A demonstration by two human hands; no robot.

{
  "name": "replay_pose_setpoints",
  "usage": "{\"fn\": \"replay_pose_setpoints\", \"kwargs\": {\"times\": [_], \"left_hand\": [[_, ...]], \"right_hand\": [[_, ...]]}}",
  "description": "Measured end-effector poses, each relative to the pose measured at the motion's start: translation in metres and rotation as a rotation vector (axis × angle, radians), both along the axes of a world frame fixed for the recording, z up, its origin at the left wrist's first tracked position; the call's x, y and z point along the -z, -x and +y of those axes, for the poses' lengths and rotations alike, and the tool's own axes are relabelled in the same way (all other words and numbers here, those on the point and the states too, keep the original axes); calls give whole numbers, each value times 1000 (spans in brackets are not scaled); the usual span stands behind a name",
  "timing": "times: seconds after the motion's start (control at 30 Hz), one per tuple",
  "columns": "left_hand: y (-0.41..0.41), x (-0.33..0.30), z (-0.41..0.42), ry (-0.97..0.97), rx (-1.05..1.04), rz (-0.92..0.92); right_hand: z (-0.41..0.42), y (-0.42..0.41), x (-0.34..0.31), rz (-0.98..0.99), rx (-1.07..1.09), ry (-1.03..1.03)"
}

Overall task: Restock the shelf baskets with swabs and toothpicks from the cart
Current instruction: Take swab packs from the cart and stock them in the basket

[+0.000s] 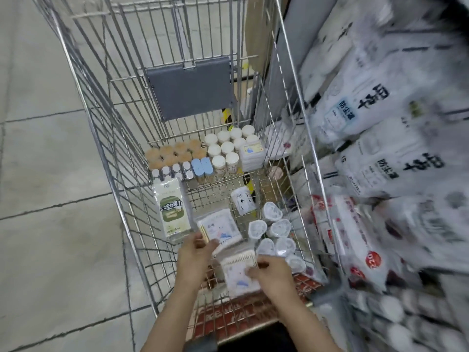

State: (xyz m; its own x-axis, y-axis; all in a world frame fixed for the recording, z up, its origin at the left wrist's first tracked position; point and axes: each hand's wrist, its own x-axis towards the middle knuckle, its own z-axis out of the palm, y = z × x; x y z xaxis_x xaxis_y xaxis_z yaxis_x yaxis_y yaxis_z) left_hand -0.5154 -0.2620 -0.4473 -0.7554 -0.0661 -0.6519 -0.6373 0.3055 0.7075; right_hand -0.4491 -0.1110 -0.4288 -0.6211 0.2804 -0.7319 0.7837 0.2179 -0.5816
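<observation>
left hand (195,247) pinches a swab pack (220,228) | right hand (269,274) grips a second swab pack (238,271) just beside it | both inside the cart (106,138) | jars (228,148) beyond the hands

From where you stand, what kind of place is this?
Most likely a shop aisle. A wire shopping cart holds rows of small jars and swab packs, and packaged goods crowd the shelves on the right.
</observation>
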Motion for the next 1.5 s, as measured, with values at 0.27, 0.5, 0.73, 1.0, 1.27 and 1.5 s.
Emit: {"fn": "replay_pose_setpoints", "kwargs": {"times": [0.27,0.5,0.73,1.0,1.27,1.5], "left_hand": [[-22,-125,-11,-218,6,52],[-67,-220,4,-313,153,141],[-127,-286,65,-469,361,131],[-259,-334,130,-681,730,63],[-398,-382,177,-720,1070,139],[-481,-422,228,-699,1248,355]], "right_hand": [[44,-66,-106,151,360,81],[59,-157,-212,307,676,207],[78,-262,-285,472,927,116],[79,-424,-330,646,1156,-30],[82,-585,-360,862,1324,-183],[108,-668,-382,924,1527,-346]]}}
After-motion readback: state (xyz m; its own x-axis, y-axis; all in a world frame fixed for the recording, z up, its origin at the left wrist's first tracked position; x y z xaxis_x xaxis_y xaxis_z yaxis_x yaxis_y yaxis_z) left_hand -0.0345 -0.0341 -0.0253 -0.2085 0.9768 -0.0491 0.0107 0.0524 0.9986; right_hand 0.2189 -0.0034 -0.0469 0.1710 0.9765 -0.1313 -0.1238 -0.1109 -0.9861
